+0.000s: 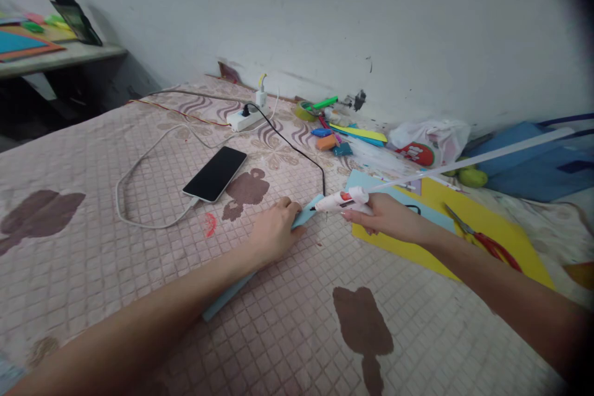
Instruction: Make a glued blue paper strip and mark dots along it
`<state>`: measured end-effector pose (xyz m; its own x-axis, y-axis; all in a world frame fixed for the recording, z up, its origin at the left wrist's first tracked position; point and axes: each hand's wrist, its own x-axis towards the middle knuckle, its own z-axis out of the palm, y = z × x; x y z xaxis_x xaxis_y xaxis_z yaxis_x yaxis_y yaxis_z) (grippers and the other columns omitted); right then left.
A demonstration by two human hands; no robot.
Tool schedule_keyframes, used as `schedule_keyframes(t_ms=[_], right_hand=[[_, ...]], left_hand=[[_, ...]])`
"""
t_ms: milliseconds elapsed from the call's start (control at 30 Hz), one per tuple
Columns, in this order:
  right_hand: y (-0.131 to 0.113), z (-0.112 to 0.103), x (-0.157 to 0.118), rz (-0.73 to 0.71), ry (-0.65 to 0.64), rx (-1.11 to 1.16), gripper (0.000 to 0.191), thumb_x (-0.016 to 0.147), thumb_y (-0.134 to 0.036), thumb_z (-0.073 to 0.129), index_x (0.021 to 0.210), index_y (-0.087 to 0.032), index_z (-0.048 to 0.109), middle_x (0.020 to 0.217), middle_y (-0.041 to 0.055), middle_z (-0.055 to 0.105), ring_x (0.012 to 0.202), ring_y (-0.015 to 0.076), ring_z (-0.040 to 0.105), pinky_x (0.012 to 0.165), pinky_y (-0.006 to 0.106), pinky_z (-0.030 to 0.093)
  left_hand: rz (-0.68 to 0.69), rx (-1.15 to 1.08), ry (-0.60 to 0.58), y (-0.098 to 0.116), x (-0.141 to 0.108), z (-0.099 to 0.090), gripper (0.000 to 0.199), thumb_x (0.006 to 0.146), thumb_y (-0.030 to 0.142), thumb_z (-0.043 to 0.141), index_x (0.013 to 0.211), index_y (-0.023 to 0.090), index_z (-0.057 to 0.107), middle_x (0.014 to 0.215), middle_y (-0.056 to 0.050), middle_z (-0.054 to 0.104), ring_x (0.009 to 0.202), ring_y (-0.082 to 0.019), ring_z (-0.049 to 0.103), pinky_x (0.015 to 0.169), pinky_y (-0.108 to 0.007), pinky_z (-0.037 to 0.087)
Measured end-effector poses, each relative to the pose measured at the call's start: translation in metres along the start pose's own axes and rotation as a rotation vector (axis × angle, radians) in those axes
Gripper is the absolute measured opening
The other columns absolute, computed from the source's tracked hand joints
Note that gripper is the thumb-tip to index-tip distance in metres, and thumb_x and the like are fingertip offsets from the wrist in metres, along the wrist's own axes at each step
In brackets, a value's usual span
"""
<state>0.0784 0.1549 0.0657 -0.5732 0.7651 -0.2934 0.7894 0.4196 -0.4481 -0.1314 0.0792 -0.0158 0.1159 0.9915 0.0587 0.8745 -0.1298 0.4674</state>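
Note:
A narrow light-blue paper strip (229, 297) lies diagonally on the patterned cloth. My left hand (276, 229) presses on it with fingers bent, gripping it near its upper end and hiding its middle. In my right hand (383, 216) is a white glue gun (341, 199), its dark nozzle at the upper end of the strip. Whether the nozzle touches the paper cannot be made out. A long, pale glue stick (487, 156) sticks out of the back of the gun, and a black cord runs from it toward the power strip (248, 117).
A phone (216, 173) on a white cable lies at the left. Scissors (492, 247) rest on yellow paper (510, 229) at the right. Tape (305, 111), clay packets (327, 142) and a plastic bag (431, 139) sit near the wall. A side table (93, 55) stands far left.

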Motion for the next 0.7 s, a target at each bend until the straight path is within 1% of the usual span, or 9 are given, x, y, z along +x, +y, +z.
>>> schedule_keyframes(t_ms=[67, 167, 267, 500, 700], right_hand=[[-0.003, -0.001, 0.000, 0.023, -0.012, -0.018, 0.035, 0.079, -0.050, 0.050, 0.075, -0.016, 0.058, 0.052, 0.0024, 0.058, 0.048, 0.0153, 0.056, 0.045, 0.024, 0.039], [-0.005, -0.001, 0.001, 0.025, -0.018, -0.048, 0.035, 0.079, -0.050, 0.049, 0.075, -0.016, 0.059, 0.051, 0.0023, 0.057, 0.048, 0.0155, 0.056, 0.045, 0.024, 0.038], [-0.005, -0.001, 0.002, 0.005, -0.010, -0.064, 0.036, 0.080, -0.050, 0.048, 0.077, -0.016, 0.059, 0.052, 0.0019, 0.058, 0.049, 0.0161, 0.057, 0.045, 0.024, 0.038], [-0.006, 0.000, 0.004, -0.037, -0.008, -0.092, 0.033, 0.081, -0.048, 0.047, 0.076, -0.017, 0.056, 0.052, 0.0008, 0.057, 0.050, 0.0154, 0.056, 0.048, 0.024, 0.038], [-0.013, 0.000, 0.006, -0.033, -0.010, -0.143, 0.033, 0.082, -0.047, 0.047, 0.080, -0.016, 0.058, 0.060, 0.0026, 0.061, 0.051, 0.0145, 0.055, 0.051, 0.025, 0.037]], left_hand=[[0.017, -0.001, 0.009, 0.000, 0.000, 0.001, 0.027, 0.078, 0.037, 0.058, 0.100, 0.021, 0.055, 0.100, -0.004, 0.056, 0.084, -0.018, 0.057, 0.060, -0.025, 0.041], [0.039, -0.006, 0.024, -0.001, -0.001, 0.002, 0.028, 0.083, 0.042, 0.052, 0.100, 0.020, 0.055, 0.098, -0.005, 0.056, 0.083, -0.018, 0.057, 0.061, -0.026, 0.042], [0.038, 0.005, 0.031, 0.000, 0.000, 0.002, 0.025, 0.086, 0.038, 0.046, 0.100, 0.020, 0.055, 0.097, -0.005, 0.055, 0.082, -0.018, 0.057, 0.060, -0.026, 0.042], [0.025, 0.064, 0.005, 0.000, 0.000, 0.004, 0.026, 0.086, 0.036, 0.047, 0.106, 0.021, 0.054, 0.100, -0.005, 0.054, 0.083, -0.019, 0.057, 0.060, -0.027, 0.042], [0.013, 0.091, -0.010, 0.003, 0.000, 0.004, 0.026, 0.086, 0.035, 0.047, 0.107, 0.020, 0.054, 0.101, -0.006, 0.054, 0.085, -0.020, 0.057, 0.062, -0.028, 0.043]])
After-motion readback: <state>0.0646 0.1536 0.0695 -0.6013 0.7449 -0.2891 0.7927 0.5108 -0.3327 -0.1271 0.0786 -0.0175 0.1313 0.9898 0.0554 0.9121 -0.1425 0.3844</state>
